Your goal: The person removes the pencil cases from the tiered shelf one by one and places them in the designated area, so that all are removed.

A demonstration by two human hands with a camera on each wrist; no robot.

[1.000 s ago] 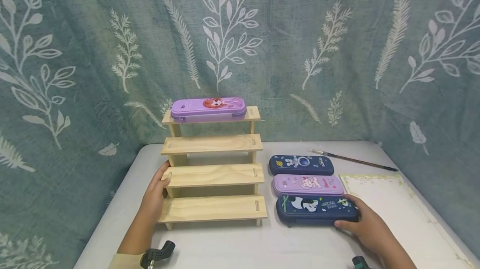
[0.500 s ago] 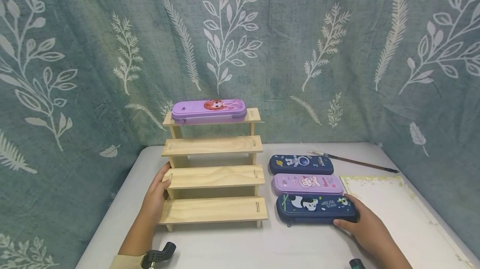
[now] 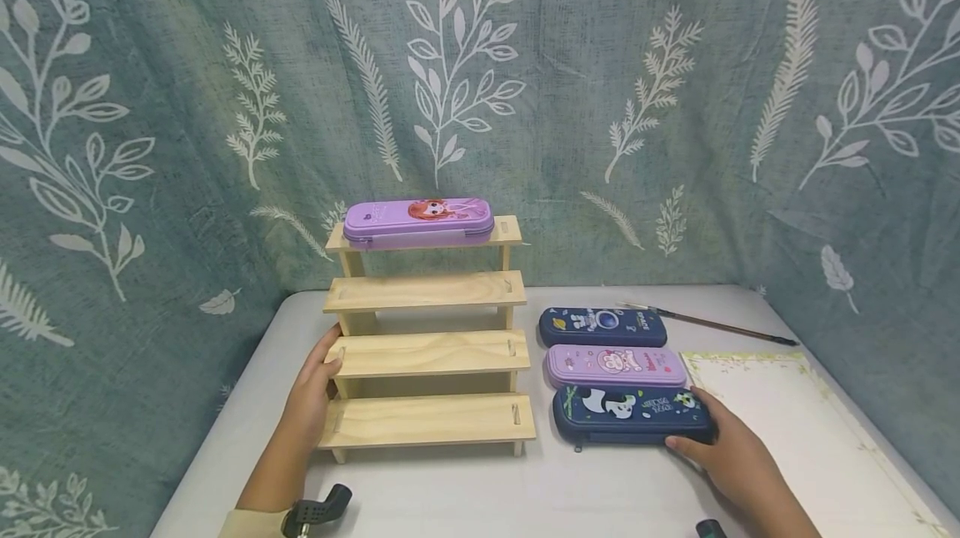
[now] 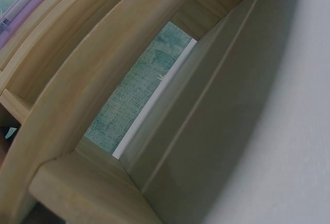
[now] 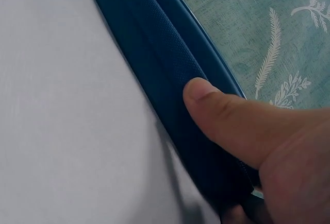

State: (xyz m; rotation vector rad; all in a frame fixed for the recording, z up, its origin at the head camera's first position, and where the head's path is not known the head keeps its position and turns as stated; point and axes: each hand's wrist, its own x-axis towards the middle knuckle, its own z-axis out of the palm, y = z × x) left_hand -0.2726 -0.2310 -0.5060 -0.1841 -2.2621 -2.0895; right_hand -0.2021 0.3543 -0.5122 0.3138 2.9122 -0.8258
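Note:
My left hand (image 3: 306, 392) grips the left side of a four-tier... wooden display stand (image 3: 427, 354), its thumb at the end of the second shelf from the bottom. A purple pencil case (image 3: 416, 221) with a red-haired girl print lies on the top shelf. Right of the stand, my right hand (image 3: 731, 446) holds the right end of a navy panda pencil case (image 3: 630, 415), with the thumb (image 5: 211, 105) along its front side. Just behind it lie a lilac pencil case (image 3: 615, 366) and a navy astronaut pencil case (image 3: 603, 326), lined up in a close row.
A thin paintbrush (image 3: 712, 322) lies at the back right of the white table (image 3: 450, 496). Beside my right hand is a pale sheet with a floral border (image 3: 787, 421). Green leaf-patterned cloth (image 3: 555, 104) rises behind the table and along both sides.
The panda pencil case and the two behind it have shifted slightly toward the back, with my right hand on the front one. My left hand keeps its place on the stand.

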